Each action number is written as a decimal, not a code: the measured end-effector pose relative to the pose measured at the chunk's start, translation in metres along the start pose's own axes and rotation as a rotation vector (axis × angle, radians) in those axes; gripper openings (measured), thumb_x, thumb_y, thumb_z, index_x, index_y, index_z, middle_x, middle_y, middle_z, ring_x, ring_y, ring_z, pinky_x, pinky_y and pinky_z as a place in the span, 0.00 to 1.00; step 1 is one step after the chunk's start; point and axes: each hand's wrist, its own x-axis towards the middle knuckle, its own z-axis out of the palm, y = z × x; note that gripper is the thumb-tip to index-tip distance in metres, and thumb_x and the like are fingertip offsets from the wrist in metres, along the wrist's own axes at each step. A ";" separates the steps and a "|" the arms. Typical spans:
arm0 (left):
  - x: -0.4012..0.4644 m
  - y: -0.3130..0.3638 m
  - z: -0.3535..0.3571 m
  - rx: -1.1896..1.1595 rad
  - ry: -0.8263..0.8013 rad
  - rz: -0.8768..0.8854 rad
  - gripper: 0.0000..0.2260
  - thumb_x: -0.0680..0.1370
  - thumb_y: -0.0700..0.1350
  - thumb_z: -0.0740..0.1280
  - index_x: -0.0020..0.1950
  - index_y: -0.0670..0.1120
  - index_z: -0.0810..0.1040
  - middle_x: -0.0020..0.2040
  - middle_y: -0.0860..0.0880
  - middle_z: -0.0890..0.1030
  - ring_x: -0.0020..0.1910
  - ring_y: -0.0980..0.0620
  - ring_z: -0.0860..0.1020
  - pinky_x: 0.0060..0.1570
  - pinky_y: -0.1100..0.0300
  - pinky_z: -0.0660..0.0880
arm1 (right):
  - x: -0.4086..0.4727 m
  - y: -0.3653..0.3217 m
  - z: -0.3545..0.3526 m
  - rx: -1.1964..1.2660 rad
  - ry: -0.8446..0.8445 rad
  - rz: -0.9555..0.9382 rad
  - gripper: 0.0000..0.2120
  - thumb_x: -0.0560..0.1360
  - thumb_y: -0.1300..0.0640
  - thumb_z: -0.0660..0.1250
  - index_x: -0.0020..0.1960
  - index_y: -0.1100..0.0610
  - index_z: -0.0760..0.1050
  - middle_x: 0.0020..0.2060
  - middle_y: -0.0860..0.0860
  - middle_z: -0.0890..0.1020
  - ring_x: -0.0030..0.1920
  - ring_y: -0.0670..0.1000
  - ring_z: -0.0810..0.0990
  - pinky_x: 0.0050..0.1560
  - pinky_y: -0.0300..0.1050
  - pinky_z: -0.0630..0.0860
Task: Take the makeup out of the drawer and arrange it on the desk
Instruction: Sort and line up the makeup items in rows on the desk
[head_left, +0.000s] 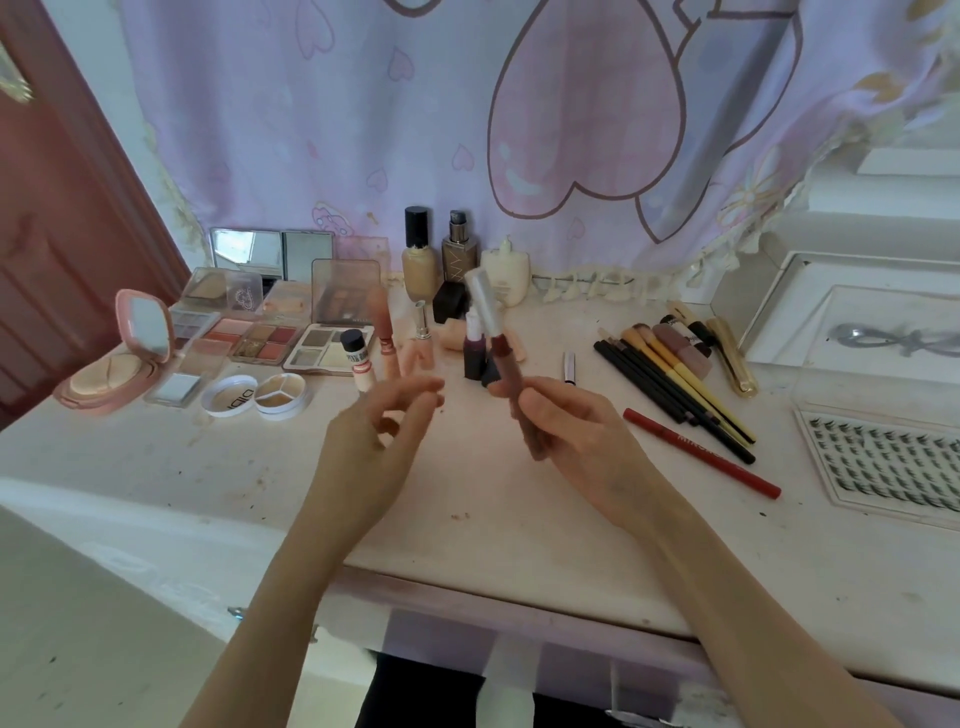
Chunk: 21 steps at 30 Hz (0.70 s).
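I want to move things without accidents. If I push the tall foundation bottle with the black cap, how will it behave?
The foundation bottle stands tall and narrow, so a push near its cap would probably tip it. It looks like glass, likely heavy and breakable. The pump bottle stands close beside it and might get knocked.

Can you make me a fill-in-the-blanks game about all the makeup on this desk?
1. The right hand holds a dark red lip gloss tube with a ____ cap.
2. The left hand holds ____.
3. The red pencil lies on the desk to the ____ of the right hand.
4. The pink compact at the desk's left end has its lid ____.

Missing words: silver; nothing; right; open
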 end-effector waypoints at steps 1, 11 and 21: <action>-0.006 -0.007 -0.002 0.155 0.002 0.018 0.08 0.77 0.44 0.64 0.53 0.55 0.77 0.48 0.58 0.80 0.49 0.59 0.77 0.47 0.67 0.71 | 0.002 -0.001 0.001 -0.026 0.030 -0.014 0.10 0.73 0.52 0.64 0.49 0.49 0.82 0.33 0.53 0.72 0.32 0.45 0.69 0.35 0.37 0.67; -0.024 -0.032 -0.003 0.856 -0.089 -0.147 0.37 0.71 0.64 0.40 0.72 0.43 0.63 0.72 0.44 0.64 0.72 0.47 0.60 0.71 0.52 0.53 | 0.054 -0.005 0.024 -0.428 0.157 -0.092 0.08 0.74 0.62 0.68 0.42 0.49 0.78 0.38 0.50 0.84 0.38 0.49 0.83 0.43 0.44 0.81; -0.024 -0.038 0.000 1.008 -0.181 -0.176 0.31 0.78 0.61 0.43 0.76 0.45 0.47 0.77 0.47 0.47 0.76 0.49 0.45 0.73 0.52 0.41 | 0.086 0.010 0.045 -0.689 0.133 -0.116 0.05 0.74 0.59 0.68 0.44 0.49 0.77 0.40 0.49 0.82 0.41 0.46 0.81 0.51 0.51 0.79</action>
